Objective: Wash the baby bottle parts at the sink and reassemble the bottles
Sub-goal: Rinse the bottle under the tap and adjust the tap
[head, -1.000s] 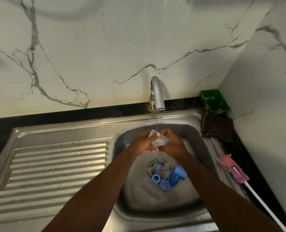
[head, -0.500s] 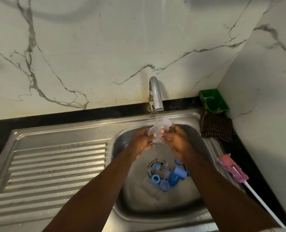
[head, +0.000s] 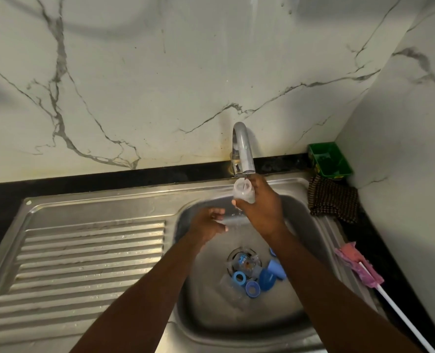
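The translucent plastic baby bottle (head: 242,191) is held mouth up directly under the curved chrome tap (head: 242,149), likely so the thin stream runs inside and rinses it. The right hand (head: 262,212) grips its body from the side, leaving the opening free. Of the two hands, the left hand (head: 208,224), below and left of the tap, is relaxed and empty. Below the tap, blue plastic rings and caps (head: 252,280) lie by the drain of the stainless steel sink (head: 96,250), probably awaiting washing. A clear piece over the drain is hard to identify, and the right forearm partly hides one blue piece.

Right hand (head: 263,212) holding clear bottle (head: 243,191) under tap (head: 243,149), left hand (head: 207,225) loose over sink (head: 236,314)
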The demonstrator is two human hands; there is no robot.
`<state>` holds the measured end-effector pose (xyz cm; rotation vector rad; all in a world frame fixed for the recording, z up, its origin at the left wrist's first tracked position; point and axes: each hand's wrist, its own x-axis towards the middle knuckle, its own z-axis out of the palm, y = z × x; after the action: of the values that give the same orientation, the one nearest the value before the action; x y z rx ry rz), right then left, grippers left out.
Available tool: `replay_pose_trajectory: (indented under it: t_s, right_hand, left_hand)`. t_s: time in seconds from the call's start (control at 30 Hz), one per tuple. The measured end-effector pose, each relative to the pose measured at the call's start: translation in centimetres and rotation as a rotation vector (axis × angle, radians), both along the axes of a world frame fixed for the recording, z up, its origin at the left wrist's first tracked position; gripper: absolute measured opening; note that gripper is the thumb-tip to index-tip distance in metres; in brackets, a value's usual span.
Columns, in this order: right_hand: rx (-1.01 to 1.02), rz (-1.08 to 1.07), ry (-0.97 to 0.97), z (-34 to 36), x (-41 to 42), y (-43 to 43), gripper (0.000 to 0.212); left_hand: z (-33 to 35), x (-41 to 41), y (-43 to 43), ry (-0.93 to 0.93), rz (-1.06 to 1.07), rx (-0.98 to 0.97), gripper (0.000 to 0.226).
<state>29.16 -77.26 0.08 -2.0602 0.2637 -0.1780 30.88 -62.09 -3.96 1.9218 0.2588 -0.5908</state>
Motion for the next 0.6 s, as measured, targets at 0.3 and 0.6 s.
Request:
replay_pose_trajectory:
  t_s: [0.3,0.6]
  right_hand:
    - [0.036,-0.108,-0.042,-0.3,-1.3,0.5,0.044]
    - [-0.013,-0.041,0.028,-0.7,-1.5,1.3,0.038]
  left_hand:
    - [1.6,1.4,1.7,-0.046,0.09,-0.074,0.026]
    - [3.8,4.4,-0.4,-0.154,0.027,0.015,0.023]
